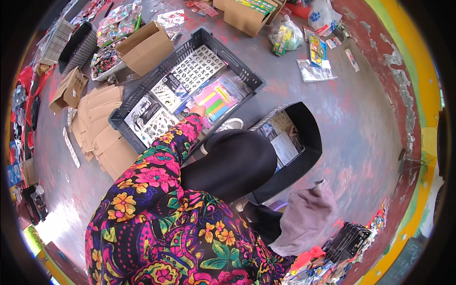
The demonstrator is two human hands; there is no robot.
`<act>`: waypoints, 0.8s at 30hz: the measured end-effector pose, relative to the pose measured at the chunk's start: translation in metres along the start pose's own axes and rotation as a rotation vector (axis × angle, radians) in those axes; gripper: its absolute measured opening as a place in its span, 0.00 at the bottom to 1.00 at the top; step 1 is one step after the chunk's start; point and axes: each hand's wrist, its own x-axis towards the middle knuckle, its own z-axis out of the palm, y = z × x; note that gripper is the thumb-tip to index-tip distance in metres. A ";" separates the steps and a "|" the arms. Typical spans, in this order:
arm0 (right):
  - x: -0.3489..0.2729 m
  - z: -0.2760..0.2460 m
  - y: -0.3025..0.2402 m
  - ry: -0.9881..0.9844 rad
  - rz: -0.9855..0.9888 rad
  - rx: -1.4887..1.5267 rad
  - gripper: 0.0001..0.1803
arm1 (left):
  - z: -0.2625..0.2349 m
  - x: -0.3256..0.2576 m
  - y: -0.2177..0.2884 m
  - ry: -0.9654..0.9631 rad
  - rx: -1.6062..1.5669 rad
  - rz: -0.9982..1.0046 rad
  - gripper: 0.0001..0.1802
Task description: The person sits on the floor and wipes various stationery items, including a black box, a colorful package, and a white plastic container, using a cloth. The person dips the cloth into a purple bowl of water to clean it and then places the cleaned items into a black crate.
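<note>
1. Grey paint-splattered concrete floor [351, 118] all around, littered with cardboard boxes and packets.
2. Dark plastic slatted crate [237, 66] sits right under the hand, full of sticker sheets.
3. Left hand [198, 111], floral sleeve, fingertips touching a pink-and-yellow striped sticker packet [216, 99]; can't tell if it's gripping. Right hand's hidden.

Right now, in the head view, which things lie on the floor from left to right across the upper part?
Checkered black basket → open brown cardboard box → dark plastic crate of sticker sheets → clear packet with coloured cards.
</note>
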 end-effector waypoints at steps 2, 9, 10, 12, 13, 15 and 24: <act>0.000 0.000 0.000 -0.003 -0.003 -0.010 0.10 | -0.021 -0.013 0.041 0.051 -0.022 -0.249 0.14; 0.000 -0.003 0.000 0.006 0.014 0.015 0.09 | -0.014 0.007 0.032 0.129 0.046 -0.144 0.17; 0.001 -0.002 0.000 0.003 0.010 0.014 0.08 | -0.014 0.008 0.032 0.115 0.140 -0.056 0.19; 0.001 -0.002 0.000 0.002 0.008 0.014 0.08 | -0.036 -0.004 0.055 0.368 -0.438 -0.318 0.21; 0.001 -0.001 -0.001 0.004 0.009 0.013 0.08 | -0.047 -0.011 0.066 0.489 -0.729 -0.448 0.22; 0.000 -0.001 0.000 0.005 0.011 0.017 0.08 | -0.081 -0.035 0.094 0.544 -0.883 -0.449 0.21; -0.001 -0.002 0.000 0.012 0.017 0.020 0.07 | -0.074 -0.008 0.096 -0.018 -2.169 -0.316 0.19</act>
